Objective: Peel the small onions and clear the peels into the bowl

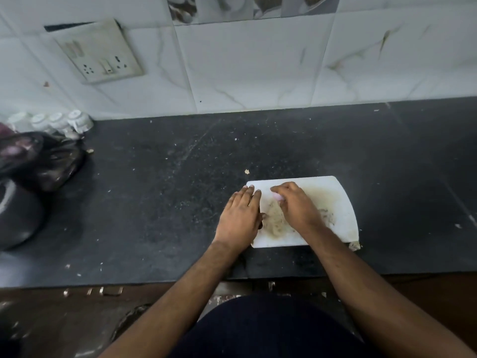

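My right hand pinches a small onion; left hand, flat and unclenched beside it, steadies the cutting board — I sweep peels gently.

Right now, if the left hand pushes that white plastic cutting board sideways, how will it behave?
The white plastic cutting board looks thin, flat and rigid, so it would probably slide as one piece. The dark stone counter seems smooth, so little resistance. The left hand already rests at its edge.
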Demonstrator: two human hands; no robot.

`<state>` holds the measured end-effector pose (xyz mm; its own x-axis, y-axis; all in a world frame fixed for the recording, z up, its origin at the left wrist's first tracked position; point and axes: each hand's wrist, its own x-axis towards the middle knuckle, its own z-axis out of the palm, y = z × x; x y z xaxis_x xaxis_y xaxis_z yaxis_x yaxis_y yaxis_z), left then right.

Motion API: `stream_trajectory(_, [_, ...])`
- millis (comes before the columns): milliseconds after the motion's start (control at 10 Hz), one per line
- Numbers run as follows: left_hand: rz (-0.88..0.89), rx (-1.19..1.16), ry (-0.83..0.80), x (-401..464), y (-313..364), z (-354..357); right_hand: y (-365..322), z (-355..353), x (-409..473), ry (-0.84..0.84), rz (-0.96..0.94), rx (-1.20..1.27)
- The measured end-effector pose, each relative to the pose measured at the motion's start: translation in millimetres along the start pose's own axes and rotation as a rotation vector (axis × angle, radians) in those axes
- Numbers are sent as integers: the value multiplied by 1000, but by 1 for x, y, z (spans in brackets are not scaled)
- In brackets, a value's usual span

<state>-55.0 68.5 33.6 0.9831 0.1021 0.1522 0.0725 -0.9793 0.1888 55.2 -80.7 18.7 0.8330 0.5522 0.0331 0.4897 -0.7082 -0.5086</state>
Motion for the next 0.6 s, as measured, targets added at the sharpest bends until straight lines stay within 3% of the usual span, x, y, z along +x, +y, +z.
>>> stream_trajectory(200, [46, -57, -51, 7, -9, 8, -1, -7, -19, 201, 222, -56])
stream_trajectory(400, [114, -19, -81, 14, -5, 19, 0, -2, -32, 144, 228, -206])
stream_trajectory(600, [141, -6, -33, 23, 0, 21, 2, -8, -37, 96, 227, -199])
